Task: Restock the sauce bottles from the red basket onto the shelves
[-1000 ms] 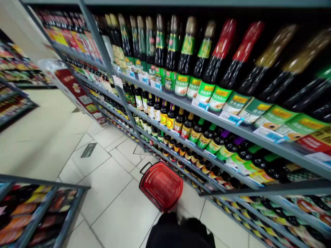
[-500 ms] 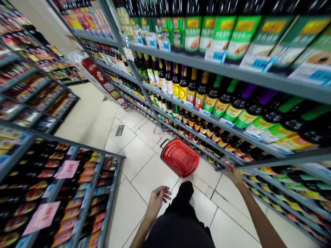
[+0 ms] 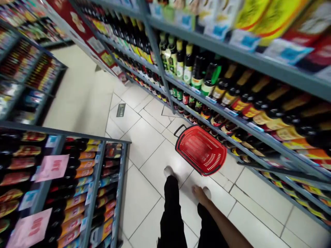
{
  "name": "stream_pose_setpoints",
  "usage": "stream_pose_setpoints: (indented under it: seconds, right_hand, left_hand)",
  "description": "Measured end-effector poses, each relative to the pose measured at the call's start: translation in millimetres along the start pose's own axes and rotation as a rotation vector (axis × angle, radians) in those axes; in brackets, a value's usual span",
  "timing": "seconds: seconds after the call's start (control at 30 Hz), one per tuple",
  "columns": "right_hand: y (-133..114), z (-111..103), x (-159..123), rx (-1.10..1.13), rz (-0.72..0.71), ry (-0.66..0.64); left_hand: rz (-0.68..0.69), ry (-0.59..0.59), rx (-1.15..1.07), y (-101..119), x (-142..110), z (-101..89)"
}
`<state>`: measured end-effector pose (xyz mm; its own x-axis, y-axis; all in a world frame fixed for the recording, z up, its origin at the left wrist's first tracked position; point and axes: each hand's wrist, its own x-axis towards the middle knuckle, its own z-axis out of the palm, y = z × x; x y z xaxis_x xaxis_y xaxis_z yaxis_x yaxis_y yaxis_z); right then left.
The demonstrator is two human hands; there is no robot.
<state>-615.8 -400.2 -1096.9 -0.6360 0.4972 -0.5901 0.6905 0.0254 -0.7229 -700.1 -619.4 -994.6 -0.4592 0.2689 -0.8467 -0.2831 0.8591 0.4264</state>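
Observation:
My right hand (image 3: 199, 193) reaches in from the lower right, over the shoe of my right foot and just below the basket. Motion blurs its fingers, and I make out no object in it. A red plastic shopping basket (image 3: 218, 161) with a black rim and black handle sits on the tiled floor, beside the foot of the bottle shelf. Its inside shows no goods. There is a visible gap between hand and basket. My left hand is outside the picture.
Shelves of dark sauce bottles (image 3: 232, 93) run along the right. At left stands another rack of bottles (image 3: 77, 186) with pink price signs (image 3: 52, 167). White floor tiles (image 3: 144, 137) lie between them, and a red display panel (image 3: 85, 31) stands farther back.
My right hand has moved left from beside the lower shelf to near my feet. My left hand has left the view. The basket appears larger and farther right as my view shifts.

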Motion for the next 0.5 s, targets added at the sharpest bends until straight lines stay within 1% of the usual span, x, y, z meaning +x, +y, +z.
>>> stream_pose_setpoints:
  seconds: [0.07,0.1,0.17,0.23,0.3,0.33,0.37,0.4,0.43,0.5]
  right_hand:
    - [-29.8,26.0,66.2,-0.036,-0.015,0.004]
    - [-48.4,35.2,102.8,-0.061,-0.025,0.022]
    - [-91.9,48.7,178.0,-0.128,-0.044,0.082]
    - [-141.5,60.6,248.6,-0.209,-0.066,0.155]
    - [-193.5,75.7,304.9,-0.271,-0.102,0.209]
    - [-218.8,84.8,324.9,-0.299,-0.120,0.214]
    - [-242.7,94.5,338.4,-0.324,-0.138,0.209]
    - [-264.4,104.2,345.5,-0.351,-0.153,0.197]
    - [-283.8,113.0,346.5,-0.381,-0.164,0.182]
    - [-315.8,126.4,334.7,-0.450,-0.175,0.164]
  left_hand:
    - [-0.011,-0.035,-0.063,10.5,61.8,-30.1]
    - [-0.022,-0.055,-0.094,9.5,89.4,-43.4]
    - [-0.058,-0.094,-0.154,-5.2,132.2,-67.3]
    - [-0.111,-0.129,-0.216,-29.9,157.3,-89.0]
    - [-0.168,-0.155,-0.280,-54.2,169.4,-109.6]
    - [-0.193,-0.166,-0.311,-63.8,172.8,-119.6]
    - [-0.214,-0.174,-0.342,-71.0,175.5,-129.4]
    - [-0.229,-0.181,-0.372,-76.0,177.8,-139.1]
    - [-0.240,-0.187,-0.399,-78.7,179.7,-148.7]
    - [-0.249,-0.197,-0.448,-78.1,181.0,-167.7]
